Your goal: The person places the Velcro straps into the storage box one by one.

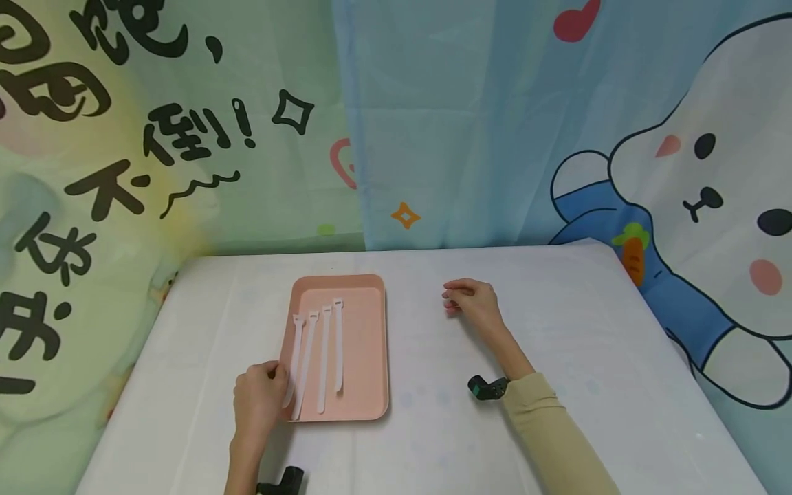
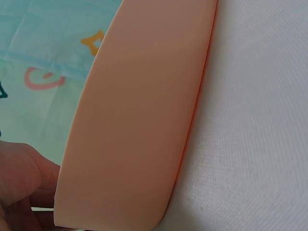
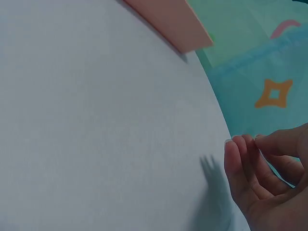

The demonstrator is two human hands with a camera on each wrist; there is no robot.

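Observation:
A shallow pink tray (image 1: 365, 357) lies on the white table, with several thin white fork-like sticks (image 1: 339, 347) with short notched heads lengthwise in its left half. At the lower left corner of the tray my left hand (image 1: 258, 399) grips the side rim with curled fingers, close beside the leftmost stick (image 1: 295, 350). The left wrist view has the tray's pink wall (image 2: 130, 115) in front, partly hiding the fingers (image 2: 43, 173). To the right of the tray, over the table, my right hand (image 1: 475, 306) is relaxed and bent, fingertips (image 3: 233, 149) near the thumb. Nothing shows in it.
White cloth covers the table (image 1: 427, 447). Behind it hangs a printed curtain (image 1: 433, 137) with writing and a cartoon rabbit. Each wrist carries a small black camera (image 1: 486, 388). The tray's corner (image 3: 173, 24) appears at the top of the right wrist view.

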